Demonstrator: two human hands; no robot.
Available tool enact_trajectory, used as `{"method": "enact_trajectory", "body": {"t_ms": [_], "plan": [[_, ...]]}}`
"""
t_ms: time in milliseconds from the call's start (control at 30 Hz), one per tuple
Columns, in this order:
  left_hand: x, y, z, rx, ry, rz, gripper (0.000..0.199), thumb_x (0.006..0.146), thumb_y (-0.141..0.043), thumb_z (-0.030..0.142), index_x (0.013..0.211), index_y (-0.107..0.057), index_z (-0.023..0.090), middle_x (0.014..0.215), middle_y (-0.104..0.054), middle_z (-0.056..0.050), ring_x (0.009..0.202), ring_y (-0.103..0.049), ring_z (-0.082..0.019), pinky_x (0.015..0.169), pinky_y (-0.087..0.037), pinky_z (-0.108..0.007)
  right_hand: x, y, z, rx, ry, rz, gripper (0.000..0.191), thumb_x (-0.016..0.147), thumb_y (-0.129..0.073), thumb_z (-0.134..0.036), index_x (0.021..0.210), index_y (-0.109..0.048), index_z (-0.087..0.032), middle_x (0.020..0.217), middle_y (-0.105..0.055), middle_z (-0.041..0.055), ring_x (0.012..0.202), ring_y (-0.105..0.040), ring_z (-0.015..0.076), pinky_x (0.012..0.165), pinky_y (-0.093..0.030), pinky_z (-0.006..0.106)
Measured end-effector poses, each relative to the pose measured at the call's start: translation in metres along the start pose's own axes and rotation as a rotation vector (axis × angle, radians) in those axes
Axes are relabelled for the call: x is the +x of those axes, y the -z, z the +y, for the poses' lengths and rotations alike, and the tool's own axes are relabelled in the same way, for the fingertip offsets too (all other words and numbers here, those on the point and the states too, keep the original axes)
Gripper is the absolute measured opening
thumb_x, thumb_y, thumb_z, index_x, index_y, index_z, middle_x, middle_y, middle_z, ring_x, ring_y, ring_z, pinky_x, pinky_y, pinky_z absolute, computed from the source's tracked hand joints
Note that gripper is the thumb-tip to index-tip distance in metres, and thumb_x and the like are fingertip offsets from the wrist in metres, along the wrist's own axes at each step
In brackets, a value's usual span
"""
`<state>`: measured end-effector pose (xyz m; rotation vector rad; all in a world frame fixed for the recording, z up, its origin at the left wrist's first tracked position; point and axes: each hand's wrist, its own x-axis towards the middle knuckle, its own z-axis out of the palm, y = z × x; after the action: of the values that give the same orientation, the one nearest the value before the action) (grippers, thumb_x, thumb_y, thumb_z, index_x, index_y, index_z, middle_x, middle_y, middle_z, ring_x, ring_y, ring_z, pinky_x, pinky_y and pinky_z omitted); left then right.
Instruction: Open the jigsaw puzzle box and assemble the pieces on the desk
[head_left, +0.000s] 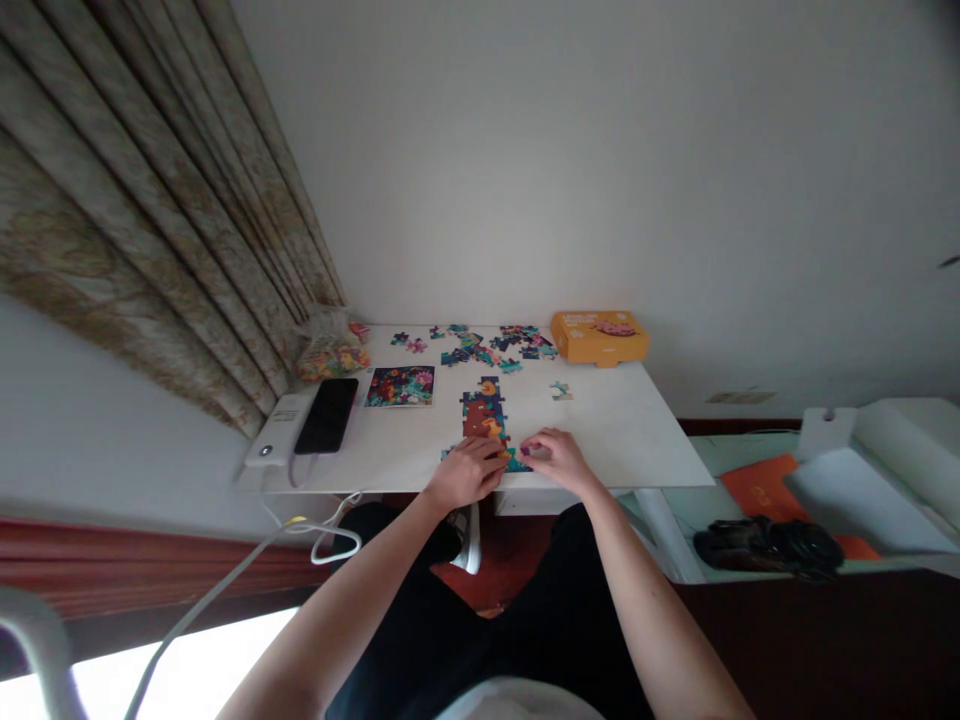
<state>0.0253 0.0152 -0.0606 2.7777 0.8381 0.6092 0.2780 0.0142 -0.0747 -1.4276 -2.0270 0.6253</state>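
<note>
A partly joined jigsaw puzzle (484, 410) with brown, blue and orange patches lies near the front edge of the white table. My left hand (466, 472) rests palm down on its lower part, with the fingers stretched out, and covers some of the pieces. Just right of the puzzle, my right hand (559, 460) pinches a small dark puzzle piece (525, 452) between thumb and fingers. Its tips are close to the puzzle's lower right edge; whether the piece touches it I cannot tell. A single pale green piece (561, 391) lies apart, beyond my right hand.
Loose puzzle pieces (480, 348) are scattered along the back. A yellow box (600, 338) stands at the back right. On the left are a picture card (400, 387), a black phone (327, 416), a white power bank (279, 430) and a plastic bag (332, 350).
</note>
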Motion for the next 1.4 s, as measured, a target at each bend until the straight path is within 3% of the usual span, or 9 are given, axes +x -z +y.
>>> {"method": "enact_trajectory", "body": {"t_ms": [133,233,367,500,667,800,1033,1267,1400], "plan": [[-0.001,0.0,0.0,-0.008,-0.002,0.012,0.027,0.101,-0.053,0.026,0.12,-0.072,0.026,0.124,-0.071,-0.007,0.121,-0.064,-0.023,0.105,-0.051,-0.04,-0.001,-0.004,0.008,0.176,-0.079,0.055,0.023,0.093,-0.061,-0.041,0.092,-0.077,-0.025,0.093,-0.078,0.0054,0.086,-0.069,0.0225,0.08,-0.051,0.035],[0.0,-0.001,-0.002,-0.024,0.006,0.064,0.026,0.102,-0.052,0.026,0.12,-0.071,0.025,0.125,-0.071,-0.007,0.119,-0.065,-0.023,0.104,-0.052,-0.041,-0.004,-0.007,0.018,0.331,-0.18,0.211,0.031,0.092,-0.058,-0.047,0.097,-0.075,-0.023,0.098,-0.078,0.0076,0.087,-0.069,0.0233,0.08,-0.053,0.036],[0.004,-0.002,-0.005,-0.005,0.134,0.185,0.024,0.103,-0.05,0.026,0.114,-0.071,0.022,0.12,-0.073,-0.009,0.113,-0.068,-0.023,0.1,-0.054,-0.042,-0.006,-0.011,0.03,0.46,-0.267,0.424,0.035,0.086,-0.062,-0.051,0.1,-0.072,-0.02,0.095,-0.076,0.0088,0.088,-0.067,0.0245,0.083,-0.053,0.037],[0.012,-0.006,0.0,0.075,0.216,0.152,0.027,0.102,-0.056,0.036,0.12,-0.068,0.021,0.131,-0.068,-0.012,0.125,-0.062,-0.027,0.111,-0.047,-0.047,-0.001,-0.007,0.043,0.429,-0.334,0.524,0.037,0.086,-0.058,-0.045,0.11,-0.068,-0.018,0.097,-0.073,0.0108,0.088,-0.067,0.0256,0.081,-0.055,0.039],[0.02,-0.015,0.0,0.136,0.282,0.12,0.045,0.098,-0.059,0.049,0.134,-0.063,0.021,0.142,-0.062,-0.016,0.137,-0.054,-0.033,0.118,-0.038,-0.055,0.017,0.02,0.065,0.041,-0.261,0.518,0.033,0.084,-0.054,-0.029,0.113,-0.068,-0.019,0.116,-0.071,0.016,0.103,-0.064,0.0296,0.093,-0.052,0.046],[0.028,-0.017,-0.015,0.161,0.355,0.114,0.045,0.1,-0.054,0.045,0.138,-0.061,0.022,0.149,-0.057,-0.017,0.14,-0.051,-0.034,0.119,-0.036,-0.058,0.039,0.037,0.079,-0.132,-0.233,0.448,0.041,0.081,-0.056,-0.023,0.121,-0.068,-0.021,0.126,-0.071,0.0119,0.118,-0.061,0.0296,0.108,-0.044,0.048],[0.04,-0.014,-0.044,0.163,0.385,0.051,0.045,0.104,-0.047,0.045,0.141,-0.059,0.023,0.154,-0.053,-0.015,0.143,-0.048,-0.033,0.119,-0.035,-0.059,0.05,0.033,0.073,-0.397,-0.227,0.235,0.045,0.092,-0.058,-0.032,0.137,-0.061,-0.027,0.144,-0.063,0.0085,0.127,-0.054,0.0331,0.103,-0.043,0.051],[0.022,0.002,-0.104,0.074,0.385,0.107,0.037,0.106,-0.045,0.037,0.126,-0.069,0.018,0.139,-0.065,-0.013,0.133,-0.058,-0.025,0.116,-0.046,-0.044,0.046,0.032,0.071,-0.426,-0.159,0.232,0.034,0.096,-0.056,-0.034,0.127,-0.066,-0.024,0.133,-0.068,0.0103,0.122,-0.057,0.0318,0.097,-0.044,0.047],[0.013,0.002,-0.114,0.055,0.414,0.138,0.036,0.105,-0.045,0.036,0.125,-0.071,0.02,0.134,-0.068,-0.011,0.126,-0.063,-0.024,0.113,-0.05,-0.044,0.05,0.03,0.078,-0.374,-0.145,0.255,0.032,0.094,-0.058,-0.036,0.123,-0.067,-0.024,0.127,-0.069,0.0105,0.118,-0.059,0.031,0.098,-0.046,0.048]]}}
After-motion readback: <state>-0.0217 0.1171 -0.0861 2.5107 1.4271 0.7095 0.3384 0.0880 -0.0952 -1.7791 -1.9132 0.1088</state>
